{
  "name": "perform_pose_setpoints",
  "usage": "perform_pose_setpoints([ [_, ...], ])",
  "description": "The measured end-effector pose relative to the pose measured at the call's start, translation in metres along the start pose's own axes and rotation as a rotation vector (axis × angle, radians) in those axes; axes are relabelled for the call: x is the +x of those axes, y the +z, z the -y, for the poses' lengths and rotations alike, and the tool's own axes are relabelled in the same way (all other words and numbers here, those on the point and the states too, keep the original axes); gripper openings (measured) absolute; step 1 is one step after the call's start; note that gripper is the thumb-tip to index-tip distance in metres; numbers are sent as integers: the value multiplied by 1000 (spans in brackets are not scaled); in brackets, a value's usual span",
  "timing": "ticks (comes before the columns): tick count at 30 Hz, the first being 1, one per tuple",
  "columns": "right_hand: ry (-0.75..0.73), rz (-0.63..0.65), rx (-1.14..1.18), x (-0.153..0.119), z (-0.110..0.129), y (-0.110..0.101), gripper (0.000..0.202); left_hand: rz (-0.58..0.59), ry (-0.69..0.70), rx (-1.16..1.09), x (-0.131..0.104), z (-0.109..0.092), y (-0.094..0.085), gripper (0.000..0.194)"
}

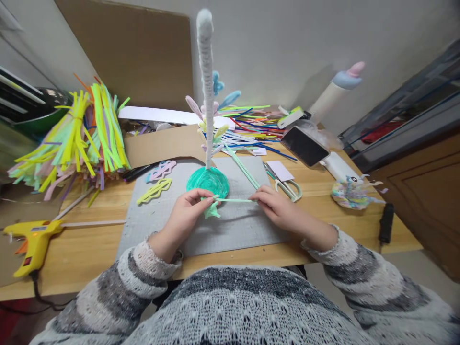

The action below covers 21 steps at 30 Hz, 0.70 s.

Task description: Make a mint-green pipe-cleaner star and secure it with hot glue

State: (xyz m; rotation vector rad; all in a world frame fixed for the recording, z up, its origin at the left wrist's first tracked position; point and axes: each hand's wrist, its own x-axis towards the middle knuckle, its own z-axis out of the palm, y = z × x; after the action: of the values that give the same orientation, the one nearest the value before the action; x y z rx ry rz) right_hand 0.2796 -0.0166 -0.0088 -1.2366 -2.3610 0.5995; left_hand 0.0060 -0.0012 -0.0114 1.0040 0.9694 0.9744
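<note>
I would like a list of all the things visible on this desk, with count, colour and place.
light green pipe cleaner: one, held level between both hands
green twisted pipe-cleaner piece: one, under the left fingers
white fuzzy stem on a teal coiled base: one, mat centre
grey work mat: one, on the wooden desk
bundles of pipe cleaners: many, yellow, green, pink, far left
loose pipe cleaners: many, mixed colours, back
yellow glue gun: one, left edge
pale green scissors: one, right of mat
black phone: one, back right
left hand: pinching grip on the cleaner's left end
right hand: pinching grip on the right end
</note>
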Motion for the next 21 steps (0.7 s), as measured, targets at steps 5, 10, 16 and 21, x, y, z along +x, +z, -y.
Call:
perform_pose_setpoints([
  [5, 54, 37, -232, 16, 17, 8, 37, -24, 21, 8, -2, 1, 3, 19],
  [10, -95, -33, 181, 46, 42, 42, 27, -34, 77, 56, -3, 3, 5, 14],
  [16, -19, -167, 535, 57, 41, 57, 20, -120, 146, 64, -1, 2, 1, 11],
  [21, 62, -315, 702, 55, 51, 63, 14, -56, 37, -23, -5, 3, 9, 18],
])
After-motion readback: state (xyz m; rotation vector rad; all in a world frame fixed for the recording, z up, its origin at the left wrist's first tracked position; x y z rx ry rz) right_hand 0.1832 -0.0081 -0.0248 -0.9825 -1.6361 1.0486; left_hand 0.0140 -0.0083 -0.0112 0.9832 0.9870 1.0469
